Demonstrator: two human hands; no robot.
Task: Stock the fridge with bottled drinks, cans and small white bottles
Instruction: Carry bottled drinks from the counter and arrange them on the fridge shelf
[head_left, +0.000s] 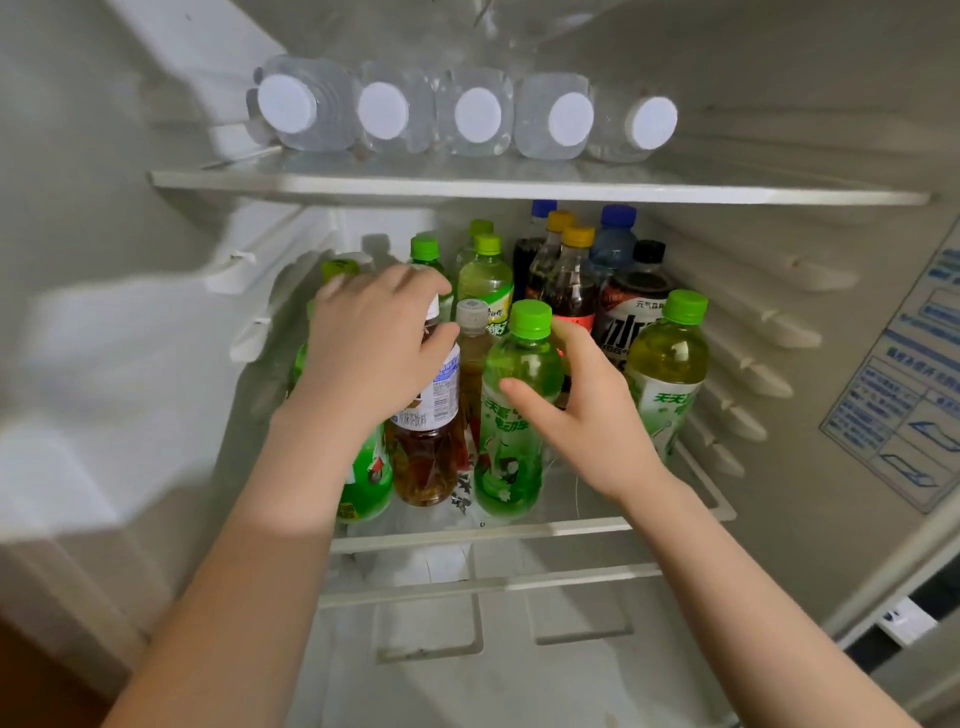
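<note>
green-capped soda bottle (514, 415) stands at the front of the shelf (519, 532), right hand (587, 410) grip curled round it; left hand (374, 343) grip clamped on the tea bottle (431, 415) by its cap; a nudge could topple packed neighbours

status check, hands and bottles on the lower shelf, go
Left hand grips tea bottle at its cap. Right hand holds green bottle. Both upright at lower shelf front. Bottles behind packed close.

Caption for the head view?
Left hand grips white-capped amber tea bottle; right hand holds green-capped green plastic bottle on fridge shelf.
</note>
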